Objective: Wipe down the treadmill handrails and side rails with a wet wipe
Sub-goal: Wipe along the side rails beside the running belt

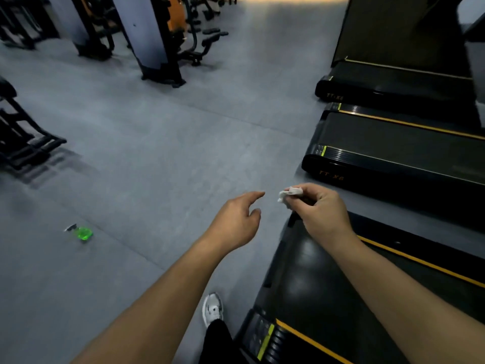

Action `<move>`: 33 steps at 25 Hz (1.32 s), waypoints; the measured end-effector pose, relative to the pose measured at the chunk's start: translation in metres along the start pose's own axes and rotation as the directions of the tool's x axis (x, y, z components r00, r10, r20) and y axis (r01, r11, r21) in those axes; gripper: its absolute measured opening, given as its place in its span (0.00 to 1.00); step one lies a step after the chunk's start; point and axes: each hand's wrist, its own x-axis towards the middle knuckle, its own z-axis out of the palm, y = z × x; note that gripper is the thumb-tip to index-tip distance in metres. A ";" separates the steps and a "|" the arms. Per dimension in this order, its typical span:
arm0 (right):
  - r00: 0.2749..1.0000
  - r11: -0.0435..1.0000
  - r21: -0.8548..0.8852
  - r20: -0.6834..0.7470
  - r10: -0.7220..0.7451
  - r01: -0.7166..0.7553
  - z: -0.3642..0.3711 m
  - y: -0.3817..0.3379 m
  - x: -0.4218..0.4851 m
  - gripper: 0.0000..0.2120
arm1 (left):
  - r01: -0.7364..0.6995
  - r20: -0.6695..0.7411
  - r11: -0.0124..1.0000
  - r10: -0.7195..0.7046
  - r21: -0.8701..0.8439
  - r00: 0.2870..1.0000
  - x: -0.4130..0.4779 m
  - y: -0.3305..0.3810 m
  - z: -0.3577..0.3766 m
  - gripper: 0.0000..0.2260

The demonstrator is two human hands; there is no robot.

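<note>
My right hand (319,208) pinches a crumpled white wet wipe (290,194) above the rear end of the nearest treadmill (309,279), a black deck with yellow stripes along its side rails. My left hand (237,219) hovers over the grey floor just left of the wipe, its fingers relaxed and its index finger extended toward the wipe, holding nothing. No handrails are in view.
Two more black treadmills (393,145) stand side by side at the right. A green spray bottle (82,232) lies on the floor at the left. Weight machines (157,43) line the back and left edge. My white shoe (213,308) stands beside the nearest treadmill.
</note>
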 end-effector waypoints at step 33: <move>0.683 0.995 0.017 -0.727 0.078 -0.096 -0.060 0.022 0.708 0.07 | -0.623 0.413 0.769 0.617 -0.140 0.669 0.839 0.110 -0.111 0.17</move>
